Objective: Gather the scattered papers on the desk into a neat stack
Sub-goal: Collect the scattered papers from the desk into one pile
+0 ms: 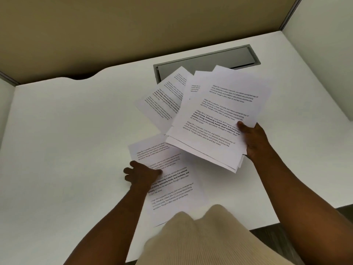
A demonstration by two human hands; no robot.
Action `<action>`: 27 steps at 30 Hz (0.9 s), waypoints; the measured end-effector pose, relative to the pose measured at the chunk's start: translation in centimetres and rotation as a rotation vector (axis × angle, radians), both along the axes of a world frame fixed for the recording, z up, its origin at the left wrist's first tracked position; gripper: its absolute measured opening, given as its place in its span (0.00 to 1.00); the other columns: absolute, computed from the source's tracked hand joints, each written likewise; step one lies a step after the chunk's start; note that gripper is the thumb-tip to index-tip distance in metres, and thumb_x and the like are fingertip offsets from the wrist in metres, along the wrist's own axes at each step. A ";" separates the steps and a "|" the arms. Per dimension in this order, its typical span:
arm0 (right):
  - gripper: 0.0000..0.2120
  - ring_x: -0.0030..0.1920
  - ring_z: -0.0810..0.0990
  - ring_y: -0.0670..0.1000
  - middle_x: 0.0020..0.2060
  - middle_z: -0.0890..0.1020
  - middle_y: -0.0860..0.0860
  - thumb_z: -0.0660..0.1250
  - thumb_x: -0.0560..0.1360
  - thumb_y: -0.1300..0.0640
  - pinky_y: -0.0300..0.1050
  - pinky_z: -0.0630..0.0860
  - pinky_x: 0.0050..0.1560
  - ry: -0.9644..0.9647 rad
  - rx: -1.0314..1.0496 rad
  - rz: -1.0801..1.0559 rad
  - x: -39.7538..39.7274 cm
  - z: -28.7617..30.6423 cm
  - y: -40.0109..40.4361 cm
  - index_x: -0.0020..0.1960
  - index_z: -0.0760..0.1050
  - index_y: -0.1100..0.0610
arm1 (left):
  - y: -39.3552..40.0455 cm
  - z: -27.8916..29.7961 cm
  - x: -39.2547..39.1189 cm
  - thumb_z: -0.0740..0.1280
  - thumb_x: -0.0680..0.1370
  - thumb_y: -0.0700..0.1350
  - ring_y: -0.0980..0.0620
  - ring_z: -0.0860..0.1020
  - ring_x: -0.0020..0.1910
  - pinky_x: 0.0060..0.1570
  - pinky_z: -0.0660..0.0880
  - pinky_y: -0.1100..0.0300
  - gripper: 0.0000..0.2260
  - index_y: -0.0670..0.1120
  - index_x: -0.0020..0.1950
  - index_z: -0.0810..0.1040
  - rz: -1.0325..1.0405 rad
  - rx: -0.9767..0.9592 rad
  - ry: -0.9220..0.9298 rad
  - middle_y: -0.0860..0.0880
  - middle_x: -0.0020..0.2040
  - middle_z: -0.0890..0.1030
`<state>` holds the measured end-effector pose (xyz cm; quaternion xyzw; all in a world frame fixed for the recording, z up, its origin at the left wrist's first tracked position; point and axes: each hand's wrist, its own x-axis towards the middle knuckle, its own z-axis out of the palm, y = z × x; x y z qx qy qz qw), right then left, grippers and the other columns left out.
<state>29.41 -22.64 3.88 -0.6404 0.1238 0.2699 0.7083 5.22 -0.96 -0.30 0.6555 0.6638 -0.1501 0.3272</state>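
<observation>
My right hand (252,138) grips a loose bundle of several printed sheets (214,121) by its right edge, thumb on top, held a little above the white desk (66,131). The sheets in the bundle are fanned and uneven. One more printed sheet (162,104) lies on the desk behind and left of the bundle, partly under it. Near the front edge lies a single printed sheet (172,184). My left hand (141,175) pinches this sheet's left edge, thumb on top and fingers curled at the side.
A grey cable hatch (219,58) is set into the desk behind the papers. Beige partition walls (114,31) close the back and a white panel (324,64) the right side. My beige knitted clothing (200,240) covers the desk's front edge.
</observation>
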 end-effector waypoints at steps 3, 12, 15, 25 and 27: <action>0.21 0.58 0.81 0.58 0.61 0.80 0.57 0.68 0.75 0.64 0.58 0.77 0.59 0.015 0.026 -0.008 -0.3 -0.4 -0.2 0.67 0.72 0.59 | -0.2 -0.4 0.3 0.81 0.60 0.54 0.35 0.61 0.68 0.68 0.64 0.44 0.51 0.41 0.70 0.53 -0.027 0.045 0.032 0.36 0.68 0.58; 0.20 0.52 0.82 0.52 0.55 0.82 0.52 0.67 0.76 0.65 0.49 0.81 0.49 0.007 -0.009 -0.007 -0.8 -0.5 -0.2 0.67 0.73 0.58 | 1.1 -1.6 -1.6 0.78 0.67 0.42 0.38 0.78 0.54 0.49 0.77 0.50 0.29 0.40 0.61 0.66 0.150 0.093 -0.253 0.39 0.57 0.77; 0.18 0.50 0.82 0.51 0.53 0.82 0.51 0.67 0.76 0.65 0.50 0.80 0.52 -0.011 -0.037 -0.034 -0.6 -0.4 -1.2 0.66 0.73 0.57 | 1.9 0.4 -1.6 0.70 0.74 0.45 0.40 0.81 0.48 0.45 0.77 0.52 0.12 0.39 0.53 0.79 -0.010 0.220 -0.277 0.38 0.51 0.82; 0.18 0.55 0.80 0.57 0.58 0.80 0.56 0.68 0.76 0.63 0.54 0.76 0.59 -0.078 -0.124 0.014 -0.9 -0.6 -0.8 0.66 0.73 0.58 | 8.1 16.2 -1.8 0.69 0.76 0.50 0.49 0.79 0.43 0.45 0.76 0.52 0.07 0.48 0.46 0.80 -0.088 0.565 -0.912 0.47 0.41 0.83; 0.19 0.57 0.80 0.57 0.59 0.81 0.57 0.68 0.76 0.62 0.55 0.76 0.61 -0.087 -0.130 0.041 -1.1 -0.6 -0.5 0.66 0.73 0.58 | 8.6 19.2 -1.9 0.70 0.74 0.54 0.47 0.82 0.47 0.50 0.79 0.50 0.06 0.53 0.46 0.82 -0.046 0.419 -1.085 0.52 0.46 0.84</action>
